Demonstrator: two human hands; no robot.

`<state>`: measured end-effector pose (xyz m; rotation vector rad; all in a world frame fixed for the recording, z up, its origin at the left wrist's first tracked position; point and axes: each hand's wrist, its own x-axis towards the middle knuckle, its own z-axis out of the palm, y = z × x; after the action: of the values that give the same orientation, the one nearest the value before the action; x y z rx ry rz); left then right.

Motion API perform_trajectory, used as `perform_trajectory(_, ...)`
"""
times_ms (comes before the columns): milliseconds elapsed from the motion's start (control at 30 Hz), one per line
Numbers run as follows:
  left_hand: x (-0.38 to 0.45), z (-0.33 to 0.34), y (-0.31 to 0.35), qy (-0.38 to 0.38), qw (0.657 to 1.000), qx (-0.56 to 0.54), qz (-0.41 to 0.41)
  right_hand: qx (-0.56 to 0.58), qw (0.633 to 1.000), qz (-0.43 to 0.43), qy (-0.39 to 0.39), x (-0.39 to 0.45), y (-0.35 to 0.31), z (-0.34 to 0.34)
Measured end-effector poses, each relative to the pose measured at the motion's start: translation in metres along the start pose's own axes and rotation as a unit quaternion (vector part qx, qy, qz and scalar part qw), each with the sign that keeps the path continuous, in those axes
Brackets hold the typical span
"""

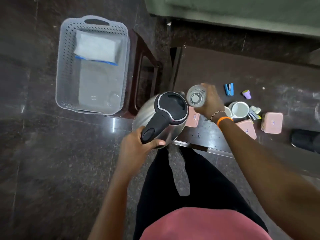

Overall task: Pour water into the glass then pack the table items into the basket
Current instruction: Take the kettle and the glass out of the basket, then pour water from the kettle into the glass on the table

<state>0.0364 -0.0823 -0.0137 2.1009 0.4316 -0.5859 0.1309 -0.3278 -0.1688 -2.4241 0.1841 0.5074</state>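
My left hand [138, 144] grips the black handle of a steel kettle [159, 118], held above the table's left end with its spout toward the glass. My right hand [210, 101] holds a clear glass [196, 96] right next to the spout; I see down into its mouth. The grey perforated basket [67, 66] stands on a stool to the left and holds a white packet with a blue edge [97, 47]. On the dark table [225, 70] lie three pink boxes [271, 122], a white mug [239, 110], a blue stapler [229, 89] and a small purple item [246, 94].
A dark wooden stool [143, 66] carries the basket, between it and the table. A green cushioned seat [242, 13] runs along the far side. A black object [304, 140] sits at the table's right end. The floor is dark polished stone.
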Motion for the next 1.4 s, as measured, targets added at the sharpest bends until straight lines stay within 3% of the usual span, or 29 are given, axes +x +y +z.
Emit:
perform_trajectory(200, 0.016, 0.026, 0.003, -0.002, 0.999, 0.035, -0.027, -0.018, 0.999, 0.036, -0.024, 0.019, 0.017, 0.016)
perform_trajectory(533, 0.023, 0.046, 0.010, 0.000, 0.996, 0.087, -0.029, -0.011, 0.997, 0.023, -0.069, 0.029, 0.033, 0.022)
perform_trajectory(1000, 0.027, 0.073, 0.034, -0.015, 0.994, 0.099, -0.038, 0.069, 0.997, 0.026, -0.032, -0.013, 0.054, 0.013)
perform_trajectory(1400, 0.033, 0.088, 0.046, -0.001, 0.993, 0.115, -0.035, 0.057, 0.996, 0.024, -0.062, -0.018, 0.063, 0.008)
